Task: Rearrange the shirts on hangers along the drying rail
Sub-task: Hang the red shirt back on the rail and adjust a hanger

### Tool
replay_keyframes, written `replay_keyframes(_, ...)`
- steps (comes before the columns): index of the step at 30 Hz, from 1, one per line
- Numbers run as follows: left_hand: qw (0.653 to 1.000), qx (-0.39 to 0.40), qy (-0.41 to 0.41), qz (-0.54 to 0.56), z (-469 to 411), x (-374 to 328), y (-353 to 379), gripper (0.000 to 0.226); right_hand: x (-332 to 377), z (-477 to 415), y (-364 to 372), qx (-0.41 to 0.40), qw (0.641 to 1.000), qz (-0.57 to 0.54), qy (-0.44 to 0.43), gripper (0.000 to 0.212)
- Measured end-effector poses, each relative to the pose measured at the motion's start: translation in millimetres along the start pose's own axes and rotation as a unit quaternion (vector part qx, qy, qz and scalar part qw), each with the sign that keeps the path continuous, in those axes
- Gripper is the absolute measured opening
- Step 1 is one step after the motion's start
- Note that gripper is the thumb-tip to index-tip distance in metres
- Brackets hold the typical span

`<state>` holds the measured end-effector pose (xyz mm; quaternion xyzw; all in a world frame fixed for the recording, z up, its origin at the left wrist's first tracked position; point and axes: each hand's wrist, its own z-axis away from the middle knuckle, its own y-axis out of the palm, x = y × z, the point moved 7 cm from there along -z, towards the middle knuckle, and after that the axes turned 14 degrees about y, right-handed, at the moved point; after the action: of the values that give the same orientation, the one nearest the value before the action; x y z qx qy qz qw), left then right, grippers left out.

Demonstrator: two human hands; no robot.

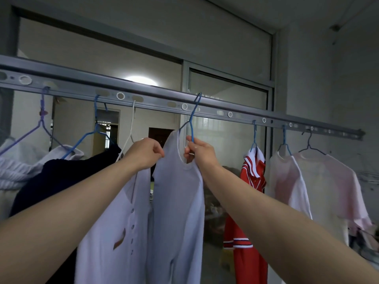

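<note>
up close, two bare forearms reach upward from the bottom corners toward the middle of the scene. the left hand [146, 152] has its fingers curled, pinching the left shoulder edge of a white shirt [178, 191]. the right hand [200, 151] is closed around the lower stem of a blue hanger [192, 124], with the shirt's round collar bunched under its fingers. this white shirt hangs straight down between the two arms, and its hanger's hook sits over the grey drying rail [246, 116] near the rail's middle.

just left of it, touching it, hangs a white buttoned shirt [123, 212] on a white hanger [132, 124]. further left are a dark navy garment [61, 177] on another blue hanger [90, 136], then a pale grey garment [16, 160] on a purple hanger [41, 119].

to the right, apart from the held shirt, hangs a red shirt with a white collar [252, 181], then a pale pink shirt [287, 177], then a second pale pink shirt [332, 181] on a dark hanger [309, 144] near the rail's far end.

the rail runs slanting down from upper left to right, dotted with holes and rings. behind it stands a glass sliding door [225, 140], with a round light [141, 80] glowing in the glass.
</note>
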<state>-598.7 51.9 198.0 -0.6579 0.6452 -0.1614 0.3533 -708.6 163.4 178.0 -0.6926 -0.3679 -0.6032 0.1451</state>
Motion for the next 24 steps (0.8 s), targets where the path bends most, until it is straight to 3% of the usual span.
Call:
replay_keyframes(7,0.999,0.033,0.023,0.021,-1.7,-3.9,13.0,0.014,-7.1,-8.6,-36.5,-0.065,0.998,-0.001,0.022,0.029)
replay_keyframes(15,0.995,0.062,0.054,-0.05,-6.2,2.9,16.8,0.012,5.2,-25.8,-69.5,-0.118,0.993,-0.011,-0.001,0.028)
replay_keyframes(24,0.986,0.014,0.075,-0.151,-4.4,12.4,-10.5,0.015,2.6,-48.2,-87.1,-0.135,0.991,0.016,-0.008,0.031)
